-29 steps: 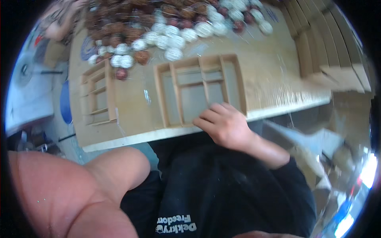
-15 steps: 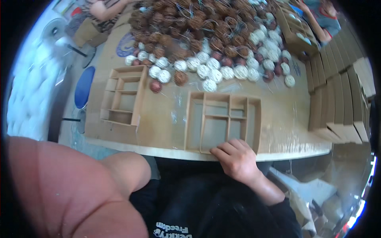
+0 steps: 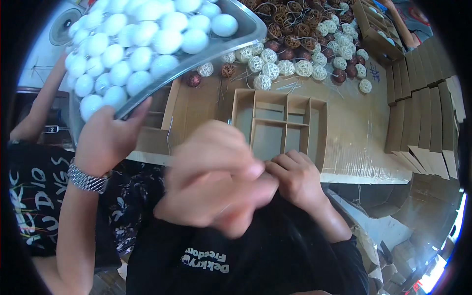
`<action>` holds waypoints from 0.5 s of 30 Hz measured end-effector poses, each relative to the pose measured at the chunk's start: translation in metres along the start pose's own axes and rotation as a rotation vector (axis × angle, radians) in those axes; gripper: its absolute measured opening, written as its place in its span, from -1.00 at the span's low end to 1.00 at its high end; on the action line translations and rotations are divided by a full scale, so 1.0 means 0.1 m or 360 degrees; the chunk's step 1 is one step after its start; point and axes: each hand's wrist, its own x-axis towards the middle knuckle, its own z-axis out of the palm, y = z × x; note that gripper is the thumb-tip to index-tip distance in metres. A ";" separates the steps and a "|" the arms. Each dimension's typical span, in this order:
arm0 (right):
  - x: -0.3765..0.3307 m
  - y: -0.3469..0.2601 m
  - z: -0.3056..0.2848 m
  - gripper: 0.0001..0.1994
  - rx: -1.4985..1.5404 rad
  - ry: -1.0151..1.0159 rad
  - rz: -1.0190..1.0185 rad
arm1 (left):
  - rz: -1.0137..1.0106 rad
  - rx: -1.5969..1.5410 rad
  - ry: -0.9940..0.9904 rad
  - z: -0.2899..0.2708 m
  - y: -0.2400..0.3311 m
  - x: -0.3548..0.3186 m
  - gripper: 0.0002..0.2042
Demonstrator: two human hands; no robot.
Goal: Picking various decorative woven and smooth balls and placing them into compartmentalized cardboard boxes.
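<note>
A divided cardboard box (image 3: 269, 139) lies at the table's near edge, its compartments holding nothing. My right hand (image 3: 294, 176) has its fingers curled over the box's near wall; its thumb is hidden. My left hand (image 3: 211, 174) hangs close in front of my chest, left of the right one. It is smeared by motion, so its fingers cannot be read. At upper left, a co-worker's hand (image 3: 105, 132) with a metal-link bracelet grips the rim of a grey tray (image 3: 201, 60). White balls (image 3: 168, 41) are heaped in that tray.
Beyond the box spreads a pile of brown wicker balls (image 3: 290, 30), white wicker balls (image 3: 286, 68) and dark red balls (image 3: 339, 75). The tray partly covers another divided box (image 3: 170, 105). Cardboard boxes (image 3: 418, 113) stand stacked at right. Another person's arm (image 3: 400, 27) shows at far right.
A co-worker has come in from the left with the tray of white balls. My left arm, raised at lower left before, has swung in towards the middle. My right hand stays at the box.
</note>
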 end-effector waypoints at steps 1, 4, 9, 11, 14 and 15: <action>-0.01 0.03 -0.05 -0.72 0.0146 0.0007 0.0016 | -0.0237 0.0164 -0.0782 -0.25 0.00 0.08 -0.84; -0.02 0.14 -0.12 -0.75 0.0104 -0.0177 0.0112 | -0.0319 0.0489 -0.1213 -0.31 -0.37 -0.47 -0.81; -0.04 0.17 -0.29 -0.79 0.0197 -0.0077 0.0161 | -0.0441 0.0608 -0.1116 -0.47 -0.37 -0.83 -0.76; -0.02 0.17 -0.31 -0.78 0.0246 -0.0063 0.0105 | -0.0440 0.0745 -0.1040 -0.55 -0.38 -0.94 -0.73; 0.04 0.16 -0.29 -0.78 0.0267 -0.0051 0.0080 | -0.0678 0.0664 -0.0854 -0.54 -0.41 -0.96 -0.71; 0.05 0.17 -0.31 -0.77 0.0294 -0.0052 0.0110 | -0.0727 0.0631 -0.0783 -0.51 -0.42 -0.93 -0.70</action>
